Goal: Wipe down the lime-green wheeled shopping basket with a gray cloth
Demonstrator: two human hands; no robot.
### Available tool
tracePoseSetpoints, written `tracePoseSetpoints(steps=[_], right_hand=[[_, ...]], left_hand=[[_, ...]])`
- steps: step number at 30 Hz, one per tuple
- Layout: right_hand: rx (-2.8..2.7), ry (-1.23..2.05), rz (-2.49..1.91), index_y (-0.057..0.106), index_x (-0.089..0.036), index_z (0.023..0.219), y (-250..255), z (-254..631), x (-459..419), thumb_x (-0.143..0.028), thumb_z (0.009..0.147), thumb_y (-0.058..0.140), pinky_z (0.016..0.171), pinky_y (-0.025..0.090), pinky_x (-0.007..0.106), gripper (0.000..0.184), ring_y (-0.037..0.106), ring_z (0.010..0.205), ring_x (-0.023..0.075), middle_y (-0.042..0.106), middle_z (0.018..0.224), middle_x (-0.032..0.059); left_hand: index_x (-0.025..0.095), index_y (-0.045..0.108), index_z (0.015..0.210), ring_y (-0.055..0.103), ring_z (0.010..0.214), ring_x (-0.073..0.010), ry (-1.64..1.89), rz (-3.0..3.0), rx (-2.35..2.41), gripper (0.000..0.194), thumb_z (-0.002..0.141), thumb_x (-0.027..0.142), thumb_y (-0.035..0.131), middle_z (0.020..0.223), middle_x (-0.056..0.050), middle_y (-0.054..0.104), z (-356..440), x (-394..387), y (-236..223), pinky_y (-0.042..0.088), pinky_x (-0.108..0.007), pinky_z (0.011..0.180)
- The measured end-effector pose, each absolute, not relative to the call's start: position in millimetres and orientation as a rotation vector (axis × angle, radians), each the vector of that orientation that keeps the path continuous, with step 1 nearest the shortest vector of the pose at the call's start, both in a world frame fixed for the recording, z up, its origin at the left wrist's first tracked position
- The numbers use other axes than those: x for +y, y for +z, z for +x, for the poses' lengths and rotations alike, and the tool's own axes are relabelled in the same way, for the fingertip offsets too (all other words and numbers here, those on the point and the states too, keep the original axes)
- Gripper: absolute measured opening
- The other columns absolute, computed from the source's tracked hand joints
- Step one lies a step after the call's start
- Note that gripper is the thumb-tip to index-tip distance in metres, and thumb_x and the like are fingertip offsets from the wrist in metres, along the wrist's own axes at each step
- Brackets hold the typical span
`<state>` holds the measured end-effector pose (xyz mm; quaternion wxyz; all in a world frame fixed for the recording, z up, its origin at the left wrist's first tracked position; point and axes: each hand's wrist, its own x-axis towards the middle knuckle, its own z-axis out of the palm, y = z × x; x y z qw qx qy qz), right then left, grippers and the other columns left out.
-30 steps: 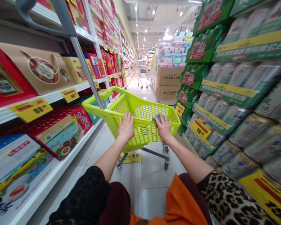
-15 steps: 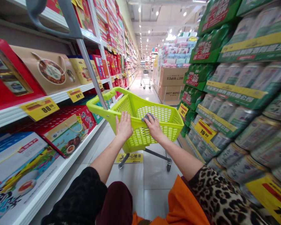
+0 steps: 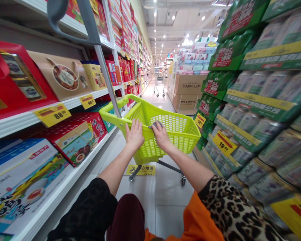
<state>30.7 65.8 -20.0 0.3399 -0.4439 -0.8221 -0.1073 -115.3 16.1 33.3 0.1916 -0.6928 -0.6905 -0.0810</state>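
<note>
A lime-green plastic shopping cart [image 3: 170, 140] with a perforated basket stands sideways in front of me. My left hand [image 3: 134, 134] lies against its near side close to the handle end, fingers stretched out and holding nothing. Under my right hand [image 3: 162, 135], a small grey cloth [image 3: 155, 125] is pressed on the basket's near rim; the palm hides part of it. The cart's grey handle [image 3: 91, 23] rises on a metal pole at upper left. Inside, the visible part of the basket shows only bare green walls.
Shelves [image 3: 85, 97] of boxed goods line the left side. Stacked green beer-can packs [image 3: 256, 100] rise close on the right. Ahead stand wet-wipes cartons [image 3: 188, 83] and another metal cart [image 3: 159, 85]. A yellow floor sign [image 3: 147, 170] lies under the green cart.
My right hand has slid the grey cloth a little left along the rim, closer to my left hand. The view has shifted slightly, so the surroundings appear farther right.
</note>
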Motion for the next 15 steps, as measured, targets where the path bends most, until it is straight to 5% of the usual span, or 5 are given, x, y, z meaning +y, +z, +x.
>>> tracePoseSetpoints(steps=[15], right_hand=[[-2.129,-0.199,-1.159,0.049,-0.015,0.129,-11,0,61,-0.001,0.082,0.036,0.105,0.03,0.044,0.05,0.03,0.13,0.0256,0.037,0.142,0.0134]], left_hand=[[0.008,0.031,0.138,0.01,0.14,-0.0286,-0.376,-1.811,-1.96,0.069,0.072,0.02,0.043,0.149,-0.013,0.024,-154,8,35,0.012,-0.056,0.11]])
